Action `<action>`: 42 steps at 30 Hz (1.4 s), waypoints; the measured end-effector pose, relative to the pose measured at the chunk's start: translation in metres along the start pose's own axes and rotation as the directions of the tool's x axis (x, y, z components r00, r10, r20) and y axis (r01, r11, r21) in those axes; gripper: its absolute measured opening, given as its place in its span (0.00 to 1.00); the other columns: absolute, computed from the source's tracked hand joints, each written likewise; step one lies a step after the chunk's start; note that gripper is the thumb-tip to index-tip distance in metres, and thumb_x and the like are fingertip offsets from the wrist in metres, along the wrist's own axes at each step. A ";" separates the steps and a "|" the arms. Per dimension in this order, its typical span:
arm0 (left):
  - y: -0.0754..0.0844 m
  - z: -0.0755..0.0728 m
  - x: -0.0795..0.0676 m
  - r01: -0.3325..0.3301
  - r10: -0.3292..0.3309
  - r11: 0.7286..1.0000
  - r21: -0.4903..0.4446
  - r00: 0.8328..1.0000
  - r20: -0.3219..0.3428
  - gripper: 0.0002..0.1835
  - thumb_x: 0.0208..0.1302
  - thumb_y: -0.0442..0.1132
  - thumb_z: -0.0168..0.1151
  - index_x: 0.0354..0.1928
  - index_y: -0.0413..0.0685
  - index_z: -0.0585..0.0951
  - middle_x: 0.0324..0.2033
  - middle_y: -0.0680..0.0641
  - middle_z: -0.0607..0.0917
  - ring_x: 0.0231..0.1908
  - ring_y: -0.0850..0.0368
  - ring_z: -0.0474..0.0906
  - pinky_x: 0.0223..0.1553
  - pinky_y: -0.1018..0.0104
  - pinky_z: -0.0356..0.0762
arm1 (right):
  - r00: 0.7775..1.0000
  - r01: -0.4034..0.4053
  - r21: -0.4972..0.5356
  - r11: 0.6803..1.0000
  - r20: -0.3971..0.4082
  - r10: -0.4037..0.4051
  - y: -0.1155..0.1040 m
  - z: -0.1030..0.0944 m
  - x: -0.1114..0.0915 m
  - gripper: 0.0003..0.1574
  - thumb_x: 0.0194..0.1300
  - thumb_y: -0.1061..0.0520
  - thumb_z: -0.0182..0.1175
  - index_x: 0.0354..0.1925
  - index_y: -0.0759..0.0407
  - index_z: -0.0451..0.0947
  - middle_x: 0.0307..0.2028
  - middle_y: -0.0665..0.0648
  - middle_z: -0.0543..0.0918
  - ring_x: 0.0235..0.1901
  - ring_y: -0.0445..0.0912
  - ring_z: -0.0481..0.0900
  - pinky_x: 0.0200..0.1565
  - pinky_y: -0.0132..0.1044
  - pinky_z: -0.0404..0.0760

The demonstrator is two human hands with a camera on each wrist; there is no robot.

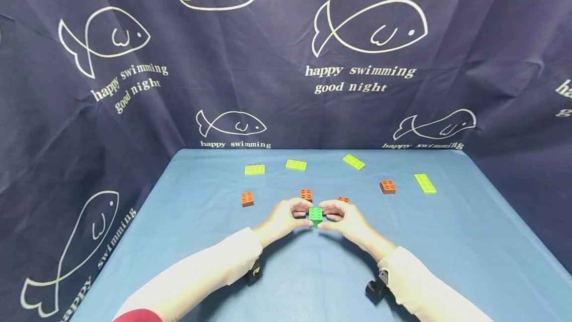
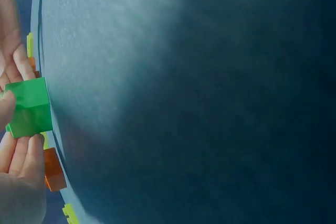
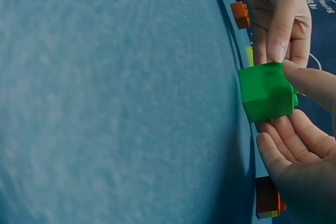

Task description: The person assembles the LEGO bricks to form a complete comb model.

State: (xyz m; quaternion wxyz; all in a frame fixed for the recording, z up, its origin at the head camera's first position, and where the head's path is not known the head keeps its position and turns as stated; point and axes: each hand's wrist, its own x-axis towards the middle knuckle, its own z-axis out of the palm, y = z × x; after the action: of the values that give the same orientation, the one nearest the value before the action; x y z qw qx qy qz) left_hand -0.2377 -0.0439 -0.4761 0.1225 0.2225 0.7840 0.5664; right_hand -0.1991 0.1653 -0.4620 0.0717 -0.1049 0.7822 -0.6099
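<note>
A green toy building brick (image 1: 315, 215) with studs on top is held between both hands over the middle of the table. From its left side, the left hand (image 1: 286, 218) pinches it with thumb and fingertips. On the opposite side the right hand (image 1: 348, 220) grips it the same way. In the left wrist view the green brick (image 2: 29, 107) shows smooth side faces, and the studs are mostly turned away. Fingers hide part of it in the right wrist view, where some studs of the green brick (image 3: 268, 93) point right. Just beyond the hands stand two orange bricks (image 1: 306, 194) (image 1: 343, 199), partly covered.
More orange bricks lie left (image 1: 247, 199) and right (image 1: 387, 186) of the hands. Several flat lime-green bricks (image 1: 296, 165) are spread along the far side of the blue cloth-covered table (image 1: 201, 252). A dark curtain (image 1: 286, 63) with fish drawings hangs behind it.
</note>
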 end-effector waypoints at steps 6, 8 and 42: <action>0.001 0.002 0.000 0.014 -0.014 1.000 -0.027 1.000 -0.015 0.20 0.51 0.28 0.72 0.49 0.40 0.81 0.45 0.40 0.85 0.48 0.49 0.84 0.49 0.72 0.82 | 1.000 -0.022 -0.022 1.000 -0.017 0.022 -0.001 0.004 0.001 0.28 0.55 0.65 0.70 0.54 0.71 0.75 0.49 0.68 0.81 0.52 0.57 0.80 0.57 0.39 0.80; 0.001 0.002 0.000 0.016 -0.016 0.999 -0.034 1.000 -0.016 0.20 0.51 0.27 0.72 0.48 0.40 0.81 0.45 0.40 0.85 0.48 0.48 0.84 0.49 0.72 0.82 | 1.000 -0.020 -0.020 1.000 -0.017 0.020 -0.001 0.004 0.002 0.27 0.55 0.65 0.70 0.53 0.71 0.75 0.49 0.68 0.82 0.51 0.56 0.81 0.56 0.38 0.81; 0.009 -0.047 -0.010 -0.017 0.020 0.999 0.033 0.995 -0.102 0.23 0.54 0.31 0.71 0.53 0.34 0.79 0.50 0.35 0.83 0.52 0.41 0.81 0.57 0.58 0.79 | 0.996 -0.076 -0.053 0.996 -0.044 0.074 0.002 0.006 0.005 0.26 0.54 0.62 0.71 0.52 0.68 0.78 0.46 0.64 0.84 0.47 0.50 0.82 0.50 0.32 0.82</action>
State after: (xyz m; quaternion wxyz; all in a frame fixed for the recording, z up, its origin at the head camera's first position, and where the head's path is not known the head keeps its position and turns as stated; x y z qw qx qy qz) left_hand -0.2479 -0.0861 -0.4532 0.0733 0.2024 0.7963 0.5653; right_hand -0.2026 0.1587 -0.4653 0.0751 -0.0645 0.8035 -0.5871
